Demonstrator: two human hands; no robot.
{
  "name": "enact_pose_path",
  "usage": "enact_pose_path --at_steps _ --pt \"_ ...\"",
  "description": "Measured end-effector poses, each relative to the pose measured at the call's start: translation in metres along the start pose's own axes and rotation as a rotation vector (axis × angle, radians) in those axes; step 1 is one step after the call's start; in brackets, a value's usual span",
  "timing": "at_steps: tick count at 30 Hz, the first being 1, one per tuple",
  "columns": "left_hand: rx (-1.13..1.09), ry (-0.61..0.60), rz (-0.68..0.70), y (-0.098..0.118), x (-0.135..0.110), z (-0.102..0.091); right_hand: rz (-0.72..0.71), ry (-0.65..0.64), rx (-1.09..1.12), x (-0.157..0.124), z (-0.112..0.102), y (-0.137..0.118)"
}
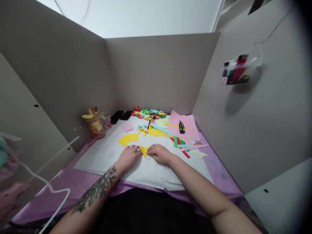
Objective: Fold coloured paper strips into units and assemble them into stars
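yellow paper triangle [144, 150], seemingly folded, under the fingertips of open left hand [128, 156] and right hand [159, 153]

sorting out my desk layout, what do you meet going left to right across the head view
yellow-lidded plastic cup, left hand, small yellow folded paper piece, right hand, black and yellow utility knife, clear wall pocket of pens

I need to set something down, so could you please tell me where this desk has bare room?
The white mat lies bare between the jar and the left hand, and again at its near right corner, below the paper strips. Crowded: the back, with paper stars, pink sheet and knife.
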State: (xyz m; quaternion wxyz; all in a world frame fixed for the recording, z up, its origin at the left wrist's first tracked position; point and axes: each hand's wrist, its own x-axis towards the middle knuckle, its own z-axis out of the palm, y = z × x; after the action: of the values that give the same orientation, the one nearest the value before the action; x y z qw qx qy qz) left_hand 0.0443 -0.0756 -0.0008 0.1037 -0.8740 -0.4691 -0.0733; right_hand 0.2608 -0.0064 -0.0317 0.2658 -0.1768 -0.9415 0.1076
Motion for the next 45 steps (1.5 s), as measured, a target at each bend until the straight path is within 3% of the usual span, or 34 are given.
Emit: enact_pose_path --at_steps 5,12,17,20,25,37,45 --pt "-0.133 0.140 -0.039 -0.009 0.006 0.012 -0.002 -0.015 -0.002 0.006 0.005 0.002" --pt "-0.250 0.178 -0.020 -0.039 0.027 0.017 -0.026 -0.026 0.024 0.020 0.012 0.006" --pt "-0.393 0.084 0.123 -0.046 0.024 0.016 -0.048 -0.038 -0.001 0.015 0.012 0.004" --pt "-0.449 0.043 0.136 -0.048 0.021 0.016 -0.076 -0.053 -0.004 0.011 0.011 -0.001" --pt "-0.521 -0.009 0.077 -0.055 0.024 0.020 -0.086 -0.061 -0.024 0.008 0.009 -0.007" --pt "-0.626 -0.227 -0.026 -0.063 0.057 0.030 -0.029 -0.100 0.018 0.007 0.008 -0.007" --pt "-0.586 -0.234 -0.117 -0.054 0.058 0.029 0.063 -0.105 0.021 0.006 0.008 -0.008"
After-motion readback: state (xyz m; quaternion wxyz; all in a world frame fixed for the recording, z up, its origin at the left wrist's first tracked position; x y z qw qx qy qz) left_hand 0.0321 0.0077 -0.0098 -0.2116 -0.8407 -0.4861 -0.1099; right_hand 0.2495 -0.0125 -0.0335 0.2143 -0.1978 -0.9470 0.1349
